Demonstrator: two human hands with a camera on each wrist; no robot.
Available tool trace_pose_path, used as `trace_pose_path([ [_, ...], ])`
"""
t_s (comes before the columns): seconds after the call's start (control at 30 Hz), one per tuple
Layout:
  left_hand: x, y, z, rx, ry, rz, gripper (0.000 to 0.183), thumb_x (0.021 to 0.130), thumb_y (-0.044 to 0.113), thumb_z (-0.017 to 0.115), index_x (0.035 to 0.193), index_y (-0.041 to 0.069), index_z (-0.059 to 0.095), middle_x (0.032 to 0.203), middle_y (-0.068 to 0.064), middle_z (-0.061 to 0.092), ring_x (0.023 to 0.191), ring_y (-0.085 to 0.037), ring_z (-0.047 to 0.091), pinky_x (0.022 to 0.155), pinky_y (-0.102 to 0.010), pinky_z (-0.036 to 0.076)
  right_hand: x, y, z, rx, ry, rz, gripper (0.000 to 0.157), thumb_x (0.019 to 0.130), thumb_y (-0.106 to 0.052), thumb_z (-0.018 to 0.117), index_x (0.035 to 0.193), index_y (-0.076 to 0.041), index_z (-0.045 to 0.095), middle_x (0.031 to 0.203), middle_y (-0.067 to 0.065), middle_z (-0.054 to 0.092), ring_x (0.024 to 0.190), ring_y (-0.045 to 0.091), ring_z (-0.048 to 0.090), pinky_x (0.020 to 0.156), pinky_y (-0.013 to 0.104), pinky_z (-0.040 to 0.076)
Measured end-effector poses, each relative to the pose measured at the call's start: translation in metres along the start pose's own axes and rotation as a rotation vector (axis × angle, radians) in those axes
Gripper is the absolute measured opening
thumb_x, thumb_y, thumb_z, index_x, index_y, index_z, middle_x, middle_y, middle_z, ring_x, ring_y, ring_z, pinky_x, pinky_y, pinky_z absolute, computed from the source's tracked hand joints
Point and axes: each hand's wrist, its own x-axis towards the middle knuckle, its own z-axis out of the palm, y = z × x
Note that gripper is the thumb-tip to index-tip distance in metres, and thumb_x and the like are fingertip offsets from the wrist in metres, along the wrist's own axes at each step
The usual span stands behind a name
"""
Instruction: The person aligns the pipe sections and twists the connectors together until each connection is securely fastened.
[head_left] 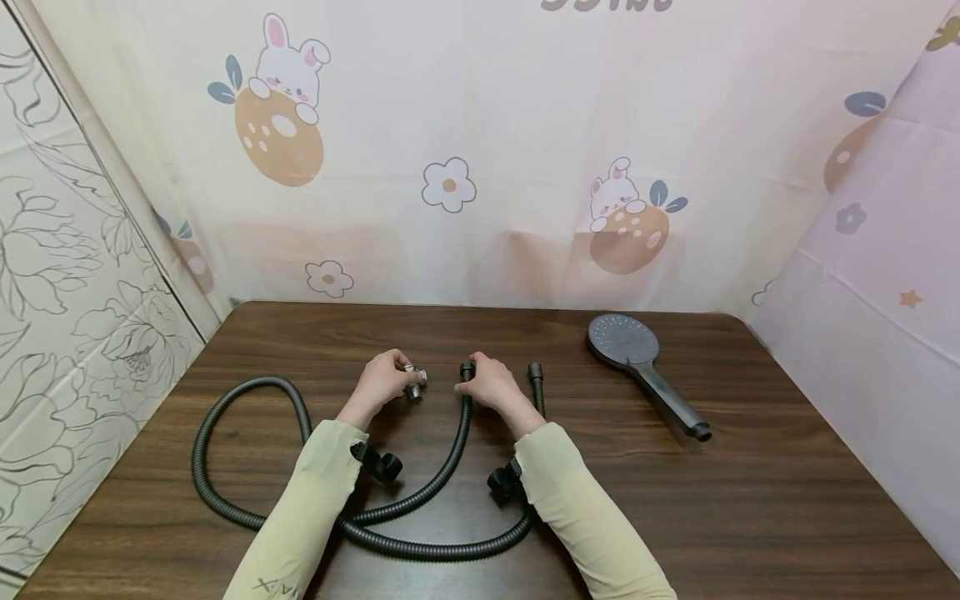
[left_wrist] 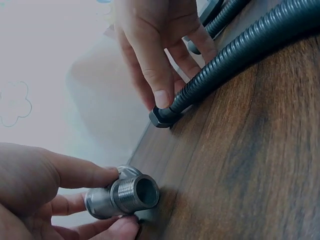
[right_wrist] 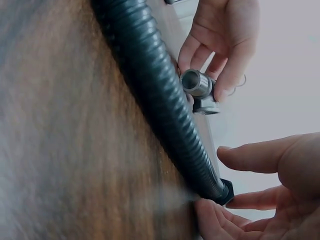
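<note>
My left hand (head_left: 380, 383) pinches a small shiny metal tee fitting (left_wrist: 135, 195) between thumb and fingers, low over the wooden table. Its threaded, hollow outlet points outward in the left wrist view. My right hand (head_left: 491, 385) is at one end of a black ribbed shower hose (head_left: 450, 467), beside its dark hex nut (left_wrist: 161, 118). In the right wrist view the fingers (right_wrist: 207, 212) touch the hose end, while the thumb stands apart from the nut. The hose loops across the table beneath both forearms, its other end (head_left: 536, 372) just right of my right hand.
A grey hand shower (head_left: 624, 340) lies at the back right of the wooden table (head_left: 750, 500), its handle slanting toward the front right. Patterned curtain (head_left: 465, 100) hangs behind the table's back edge. A flower-print panel (head_left: 75, 250) stands at the left.
</note>
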Motion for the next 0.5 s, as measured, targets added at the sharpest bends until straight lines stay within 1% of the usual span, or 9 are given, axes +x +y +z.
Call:
trace_pose_path([
  [0.1,0.000,-0.001,0.000,-0.003,-0.001,0.013,0.023,0.082,0.021,0.066,0.090,0.005,0.054,0.094,-0.011,0.058,0.063,-0.014,0.055,0.055,-0.024,0.047,0.000,-0.001,0.003,0.040,-0.008,0.022,0.060,0.084,-0.023,0.066,0.135,-0.006,0.039,0.126,0.021,0.047,0.064,0.019,0.057,0.054,0.028,0.051],
  [0.2,0.001,-0.002,0.000,0.002,-0.002,0.026,0.023,0.082,0.023,0.067,0.088,0.006,0.052,0.094,-0.010,0.059,0.062,-0.014,0.055,0.053,-0.024,0.046,0.000,-0.003,0.005,0.053,0.003,0.045,0.060,0.083,-0.022,0.067,0.133,-0.005,0.040,0.124,0.021,0.047,0.067,0.020,0.057,0.052,0.027,0.052],
  [0.27,0.000,-0.001,0.000,0.006,-0.004,0.034,0.023,0.082,0.023,0.066,0.088,0.007,0.052,0.093,-0.010,0.059,0.061,-0.015,0.054,0.051,-0.024,0.044,0.000,-0.004,0.006,0.019,0.017,0.048,0.059,0.082,-0.024,0.067,0.131,-0.004,0.041,0.121,0.021,0.048,0.075,0.024,0.057,0.058,0.030,0.052],
  [0.33,0.000,-0.001,0.000,0.007,-0.005,0.035,0.023,0.082,0.024,0.066,0.087,0.007,0.051,0.092,-0.009,0.058,0.060,-0.015,0.052,0.051,-0.024,0.043,0.000,-0.005,0.008,-0.024,0.030,0.046,0.060,0.082,-0.028,0.067,0.131,-0.003,0.040,0.121,0.021,0.048,0.088,0.029,0.056,0.070,0.035,0.051],
  [0.4,0.000,0.000,0.001,0.008,-0.006,0.043,0.023,0.083,0.023,0.065,0.088,0.007,0.050,0.091,-0.009,0.057,0.060,-0.016,0.052,0.050,-0.025,0.043,0.001,-0.006,0.009,-0.069,0.045,0.036,0.062,0.082,-0.031,0.067,0.130,-0.001,0.040,0.122,0.022,0.047,0.100,0.034,0.053,0.080,0.040,0.048],
  [0.5,-0.001,0.001,0.001,0.008,-0.007,0.055,0.023,0.083,0.023,0.066,0.088,0.007,0.050,0.090,-0.009,0.057,0.061,-0.016,0.053,0.051,-0.025,0.044,0.001,-0.006,0.011,-0.104,0.075,0.014,0.060,0.081,-0.029,0.068,0.127,0.000,0.041,0.119,0.022,0.050,0.106,0.036,0.050,0.087,0.044,0.045],
])
